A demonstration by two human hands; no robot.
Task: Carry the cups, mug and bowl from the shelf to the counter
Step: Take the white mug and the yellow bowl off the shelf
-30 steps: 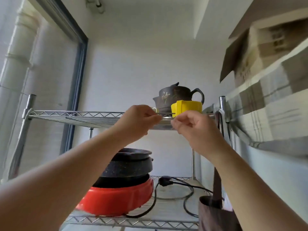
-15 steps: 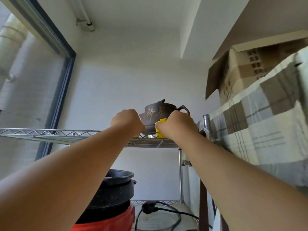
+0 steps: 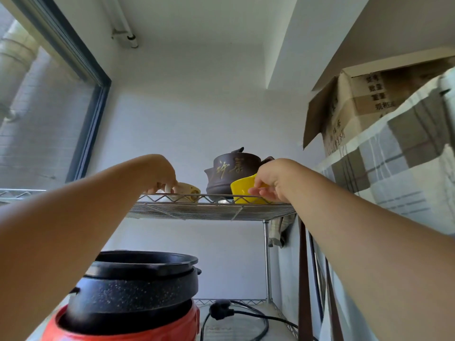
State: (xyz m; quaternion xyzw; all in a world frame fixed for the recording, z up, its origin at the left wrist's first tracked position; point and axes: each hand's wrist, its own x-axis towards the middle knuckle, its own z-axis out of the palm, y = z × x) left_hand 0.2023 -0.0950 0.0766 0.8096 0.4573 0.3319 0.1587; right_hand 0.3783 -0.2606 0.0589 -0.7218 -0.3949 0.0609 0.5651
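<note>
Seen from below, a wire shelf [image 3: 211, 211] carries a small cream cup [image 3: 188, 191] on the left and a yellow cup [image 3: 242, 191] on the right. My left hand [image 3: 161, 177] has its fingers closed around the cream cup's left side. At the yellow cup's rim my right hand [image 3: 273, 180] pinches it, thumb and fingers over the edge. Both cups still sit at shelf level. A mug and a bowl are not visible from this angle.
A dark brown teapot [image 3: 234, 172] with gold lettering stands between and behind the cups. On the lower shelf sit a black pot [image 3: 138, 286] on a red cooker [image 3: 128, 328] and a black power cord [image 3: 236, 313]. A checked cloth [image 3: 398, 173] and cardboard box [image 3: 364, 104] are on the right.
The view has tilted further up. My hands spread apart: the left went left onto the cream cup, the right shifted to the yellow cup's rim, which now shows more.
</note>
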